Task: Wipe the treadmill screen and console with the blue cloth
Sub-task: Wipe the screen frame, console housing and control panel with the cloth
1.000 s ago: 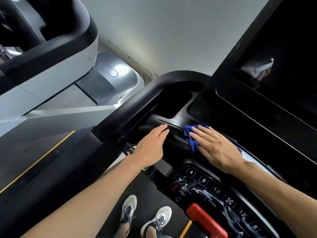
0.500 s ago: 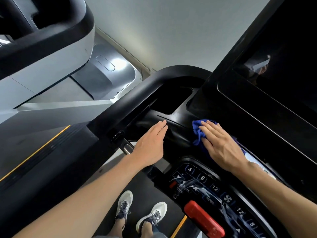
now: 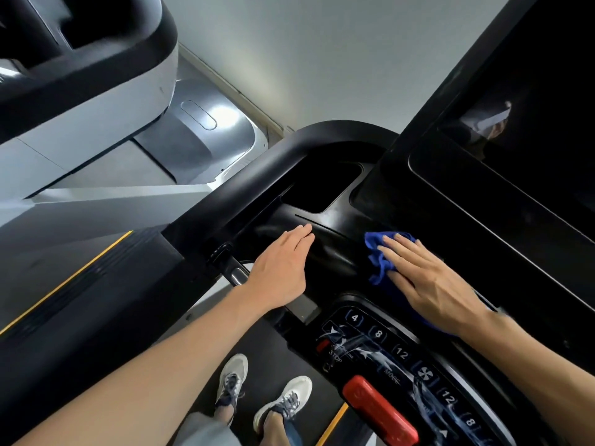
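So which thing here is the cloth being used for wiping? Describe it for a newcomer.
Start at the black treadmill console below the big dark screen. The blue cloth lies bunched under the right hand. It is the only bright blue, soft thing there.

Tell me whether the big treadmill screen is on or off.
It looks off. The screen is uniformly black, showing only faint reflections, while the right hand presses the blue cloth on the console below it.

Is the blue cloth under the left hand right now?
No, the blue cloth lies under the flat right hand; the left hand rests bare on the console.
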